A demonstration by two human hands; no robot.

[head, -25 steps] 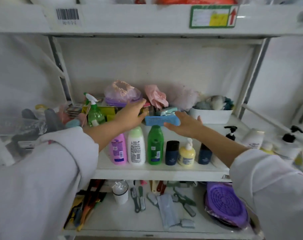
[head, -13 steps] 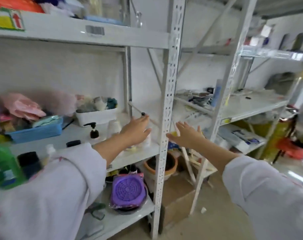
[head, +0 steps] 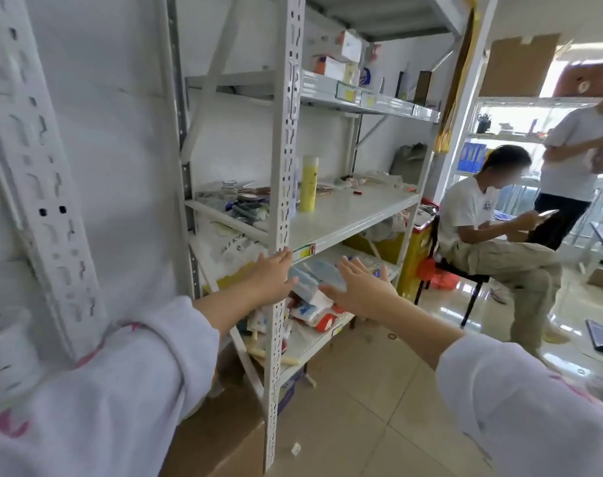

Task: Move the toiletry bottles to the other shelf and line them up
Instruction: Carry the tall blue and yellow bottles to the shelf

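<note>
A grey perforated-steel shelf unit (head: 348, 222) fills twelve o'clock. On its middle board at twelve stands a tall yellow plastic bottle (head: 308, 184), upright, behind the front post. Below it at six, the left hand (head: 270, 278) and right hand (head: 360, 290) reach forward, fingers spread, holding nothing.
</note>
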